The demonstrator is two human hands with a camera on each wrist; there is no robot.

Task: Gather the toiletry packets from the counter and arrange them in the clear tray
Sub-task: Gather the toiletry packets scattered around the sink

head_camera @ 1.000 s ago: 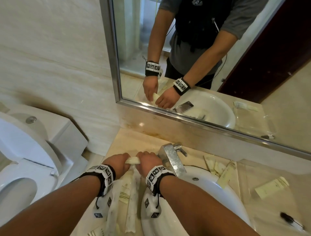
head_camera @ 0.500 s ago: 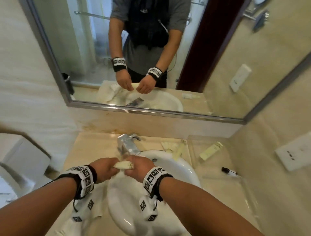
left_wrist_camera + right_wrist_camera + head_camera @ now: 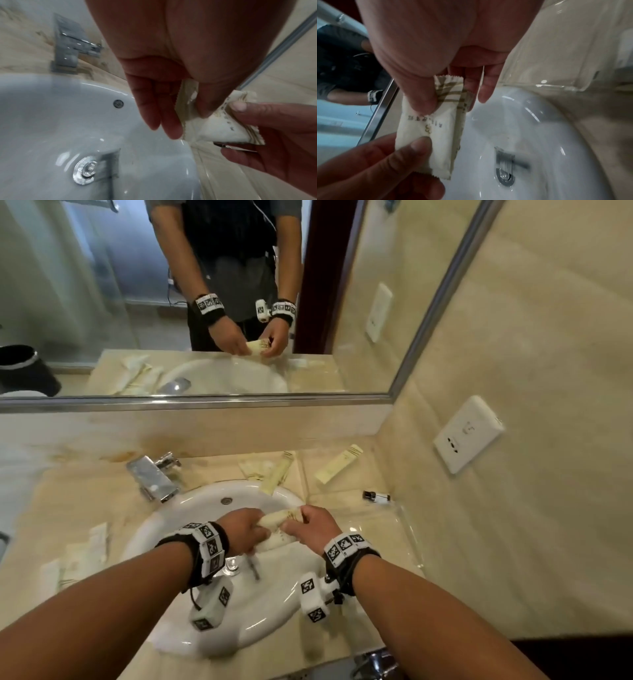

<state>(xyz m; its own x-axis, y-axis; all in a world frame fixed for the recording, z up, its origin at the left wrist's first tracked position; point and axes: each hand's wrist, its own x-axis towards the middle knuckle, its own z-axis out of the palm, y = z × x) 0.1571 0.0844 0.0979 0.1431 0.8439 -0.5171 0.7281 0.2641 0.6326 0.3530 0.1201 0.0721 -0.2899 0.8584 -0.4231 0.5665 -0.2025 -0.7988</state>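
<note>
Both hands, left (image 3: pixel 244 529) and right (image 3: pixel 317 528), pinch cream packets (image 3: pixel 278 517) above the sink (image 3: pixel 191 508)

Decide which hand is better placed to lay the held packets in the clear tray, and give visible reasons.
Right, probably. The right hand pinches the packets on the side toward the clear tray, beside the sink; the left hand would have to cross over.

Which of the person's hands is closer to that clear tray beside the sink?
Right. The right hand is at the clear tray's near-left edge, pinching one end of the packets; the left hand pinches the other end, over the sink.
</note>
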